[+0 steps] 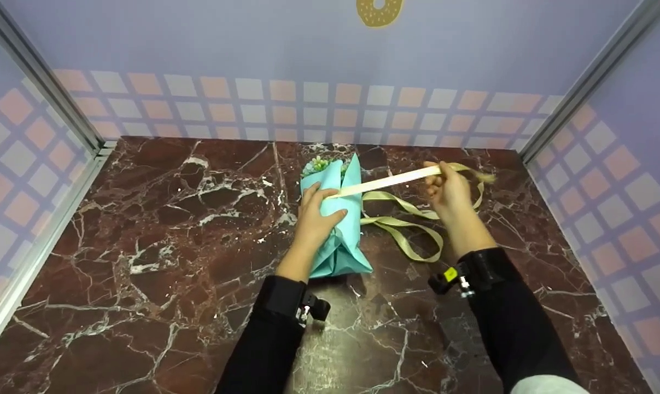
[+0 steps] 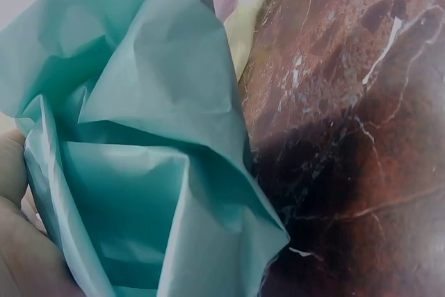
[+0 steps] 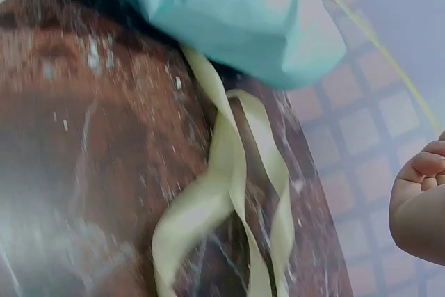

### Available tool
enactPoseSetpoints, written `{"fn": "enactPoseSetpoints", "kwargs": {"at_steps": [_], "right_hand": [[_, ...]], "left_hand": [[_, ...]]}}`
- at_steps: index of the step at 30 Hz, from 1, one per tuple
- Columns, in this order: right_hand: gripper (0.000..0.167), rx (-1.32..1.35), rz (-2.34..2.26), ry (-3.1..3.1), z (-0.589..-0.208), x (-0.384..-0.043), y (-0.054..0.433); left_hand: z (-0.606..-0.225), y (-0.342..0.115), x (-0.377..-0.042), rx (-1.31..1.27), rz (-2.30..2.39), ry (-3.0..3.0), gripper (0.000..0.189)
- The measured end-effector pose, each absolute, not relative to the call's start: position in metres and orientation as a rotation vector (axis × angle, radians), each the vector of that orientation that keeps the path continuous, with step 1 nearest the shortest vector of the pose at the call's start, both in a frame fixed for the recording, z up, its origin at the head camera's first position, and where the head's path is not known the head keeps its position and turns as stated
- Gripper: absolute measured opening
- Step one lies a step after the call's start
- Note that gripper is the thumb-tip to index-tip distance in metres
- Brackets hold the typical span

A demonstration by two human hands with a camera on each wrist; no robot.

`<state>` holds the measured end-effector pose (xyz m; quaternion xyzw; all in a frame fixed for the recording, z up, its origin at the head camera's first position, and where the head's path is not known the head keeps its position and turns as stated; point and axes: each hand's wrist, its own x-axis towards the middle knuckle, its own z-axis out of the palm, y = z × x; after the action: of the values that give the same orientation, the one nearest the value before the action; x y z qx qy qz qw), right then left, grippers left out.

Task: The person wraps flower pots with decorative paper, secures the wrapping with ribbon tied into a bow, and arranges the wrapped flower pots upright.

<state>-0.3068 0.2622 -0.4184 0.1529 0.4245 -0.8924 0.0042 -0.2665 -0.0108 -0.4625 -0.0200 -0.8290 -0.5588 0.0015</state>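
Observation:
A flower bouquet wrapped in turquoise paper [image 1: 349,219] lies on the tabletop, its small flowers [image 1: 317,166] showing at the far end. My left hand [image 1: 316,213] grips the wrapped bouquet from its left side, with the ribbon's end by its index finger. A pale yellow ribbon [image 1: 387,183] stretches taut across the paper to my right hand [image 1: 450,189], which pinches it to the right of the bouquet. More ribbon [image 3: 233,158] comes out from under the wrap in loose loops. In the left wrist view, the folded turquoise paper [image 2: 174,88] hides most of the left fingers.
The tabletop [image 1: 160,262] is dark red-brown marble with white veins. Purple panels with a pink and white check pattern [image 1: 242,104] stand at the back and both sides. Ribbon loops [image 1: 417,254] lie on the table below the right hand.

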Motion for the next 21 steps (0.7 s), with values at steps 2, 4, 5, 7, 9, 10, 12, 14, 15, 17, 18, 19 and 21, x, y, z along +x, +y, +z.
{"fn": "enactPoseSetpoints", "kwargs": {"at_steps": [2, 4, 5, 7, 9, 10, 12, 14, 15, 17, 18, 19, 21], "right_hand": [[0.045, 0.512, -2.809, 1.325, -0.418, -0.307, 0.270], [0.046, 0.518, -2.821, 1.345, -0.418, -0.308, 0.277], [0.046, 0.519, -2.826, 1.347, -0.418, -0.309, 0.280], [0.045, 0.531, -2.813, 1.368, -0.418, -0.309, 0.286], [0.044, 0.551, -2.799, 1.386, -0.419, -0.310, 0.293], [0.043, 0.565, -2.792, 1.398, -0.419, -0.310, 0.296], [0.041, 0.607, -2.775, 1.407, -0.421, -0.310, 0.302], [0.039, 0.652, -2.786, 1.391, -0.422, -0.311, 0.308], [0.039, 0.677, -2.795, 1.372, -0.422, -0.311, 0.311], [0.039, 0.732, -2.809, 1.339, -0.423, -0.312, 0.318], [0.039, 0.757, -2.824, 1.316, -0.422, -0.313, 0.320], [0.038, 0.783, -2.838, 1.303, -0.422, -0.313, 0.323], [0.038, 0.826, -2.870, 1.289, -0.422, -0.314, 0.326]], "left_hand": [[-0.463, -0.012, -0.266, -0.063, -1.763, -2.592, 0.045], [-0.463, -0.012, -0.266, -0.062, -1.761, -2.587, 0.045], [-0.463, -0.012, -0.265, -0.062, -1.758, -2.585, 0.046], [-0.463, -0.012, -0.265, -0.065, -1.741, -2.587, 0.046], [-0.463, -0.011, -0.265, -0.069, -1.724, -2.596, 0.046], [-0.462, -0.011, -0.264, -0.074, -1.715, -2.604, 0.046], [-0.462, -0.010, -0.264, -0.082, -1.695, -2.618, 0.047], [-0.462, -0.010, -0.263, -0.084, -1.691, -2.621, 0.047], [-0.461, -0.010, -0.263, -0.085, -1.687, -2.620, 0.047], [-0.462, -0.010, -0.263, -0.082, -1.682, -2.616, 0.047], [-0.462, -0.010, -0.263, -0.080, -1.680, -2.613, 0.047], [-0.462, -0.010, -0.263, -0.078, -1.678, -2.613, 0.047], [-0.462, -0.010, -0.262, -0.074, -1.672, -2.615, 0.047]]}}
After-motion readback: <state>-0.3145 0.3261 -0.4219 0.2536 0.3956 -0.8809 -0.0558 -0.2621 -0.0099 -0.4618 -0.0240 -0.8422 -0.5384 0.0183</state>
